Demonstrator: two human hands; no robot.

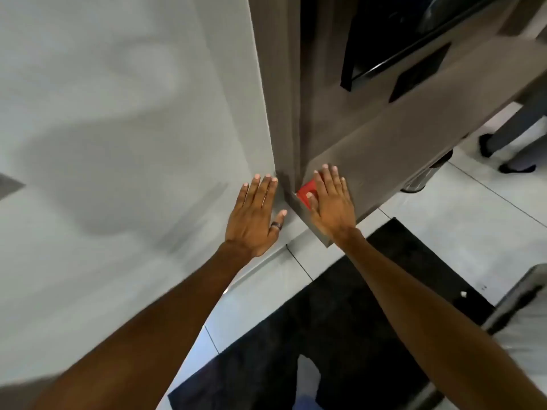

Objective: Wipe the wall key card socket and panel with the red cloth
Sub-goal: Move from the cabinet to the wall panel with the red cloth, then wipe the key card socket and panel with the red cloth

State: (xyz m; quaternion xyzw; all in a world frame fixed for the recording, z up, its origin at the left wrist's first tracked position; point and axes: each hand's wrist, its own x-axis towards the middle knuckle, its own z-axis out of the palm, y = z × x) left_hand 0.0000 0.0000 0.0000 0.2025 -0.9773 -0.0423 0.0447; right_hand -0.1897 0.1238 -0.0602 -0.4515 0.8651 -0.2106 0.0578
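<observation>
My right hand (330, 202) lies flat, fingers spread, pressing the red cloth (305, 194) against the brown wood-grain panel (384, 161) low down near its corner edge. Only a small red corner of the cloth shows beside my thumb. My left hand (256, 214) rests flat and empty on the white wall (118, 143), just left of the corner, with a dark ring on one finger. A dark rectangular plate (420, 74) sits higher on the brown panel; I cannot tell if it is the key card socket.
A black framed opening (399, 34) is at the top right of the panel. A black mat (340, 321) lies on the pale tiled floor (444, 232). Another person's dark shoes (516, 168) stand at the far right. A grey object (521, 297) stands at the right edge.
</observation>
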